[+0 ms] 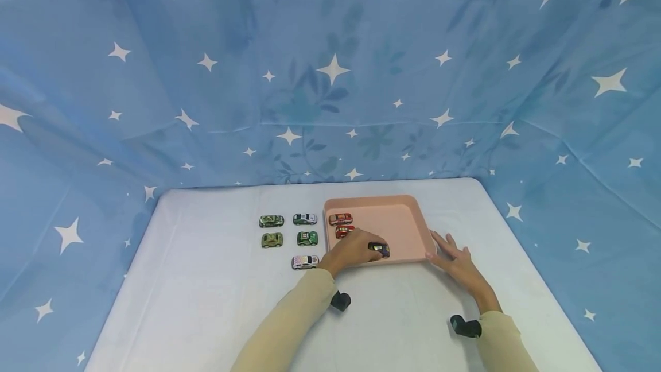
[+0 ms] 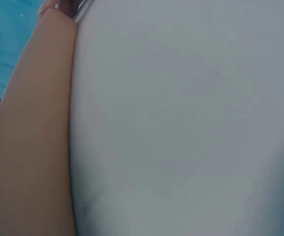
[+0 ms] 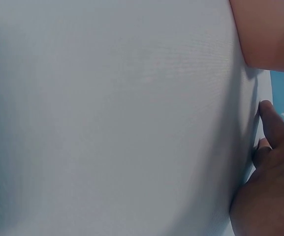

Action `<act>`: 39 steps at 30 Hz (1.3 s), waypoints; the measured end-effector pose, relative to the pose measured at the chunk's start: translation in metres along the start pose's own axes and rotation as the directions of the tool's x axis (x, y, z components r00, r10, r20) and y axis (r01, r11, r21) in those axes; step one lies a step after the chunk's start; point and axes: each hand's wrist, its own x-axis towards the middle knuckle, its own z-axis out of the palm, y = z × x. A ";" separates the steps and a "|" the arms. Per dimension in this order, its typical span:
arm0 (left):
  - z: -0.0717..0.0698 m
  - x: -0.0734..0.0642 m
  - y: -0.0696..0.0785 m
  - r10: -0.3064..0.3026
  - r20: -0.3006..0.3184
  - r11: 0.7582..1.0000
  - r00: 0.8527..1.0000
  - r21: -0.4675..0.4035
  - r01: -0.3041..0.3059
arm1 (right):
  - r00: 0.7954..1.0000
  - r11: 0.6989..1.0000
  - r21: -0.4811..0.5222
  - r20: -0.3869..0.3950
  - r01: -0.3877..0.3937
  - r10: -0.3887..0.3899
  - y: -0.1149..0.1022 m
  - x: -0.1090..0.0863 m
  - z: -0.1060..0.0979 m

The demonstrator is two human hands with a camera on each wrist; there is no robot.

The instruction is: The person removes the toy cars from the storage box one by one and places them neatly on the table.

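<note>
My left hand (image 1: 352,250) reaches over the near side of a shallow pink tray (image 1: 413,228) and grips a small dark toy car (image 1: 380,249) with its fingertips. Inside the tray, to the left, are an orange-red toy car (image 1: 341,219) and a red toy car (image 1: 344,231) that the hand partly covers. At the tray's right near corner, my right hand (image 1: 461,270) has its fingers spread, fingertips right at the rim. In the right wrist view the right hand (image 3: 269,182) is beside the tray's end (image 3: 269,37); the left wrist view shows mostly the tray's wall (image 2: 33,128).
Left of the tray stand a camouflage car (image 1: 271,221), a white-and-green car (image 1: 305,219), an olive car (image 1: 272,240) and a green car (image 1: 307,238). A white patterned car (image 1: 305,262) is by the left wrist. Blue star-printed cloth (image 1: 330,102) hangs behind the white table (image 1: 196,291).
</note>
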 end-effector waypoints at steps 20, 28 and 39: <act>-0.026 -0.013 -0.001 -0.044 -0.102 0.991 0.994 -0.131 0.030 | 1.000 1.000 0.011 0.008 -0.012 0.012 -0.002 0.002 -0.002; -0.043 -0.034 -0.016 -0.050 -0.099 0.994 0.994 -0.100 0.040 | 0.999 0.999 0.026 0.019 -0.031 0.031 0.003 -0.001 0.004; -0.073 -0.064 -0.029 -0.147 -0.168 0.976 0.975 -0.185 0.115 | 1.000 1.000 0.017 0.002 -0.002 0.002 0.003 0.000 -0.001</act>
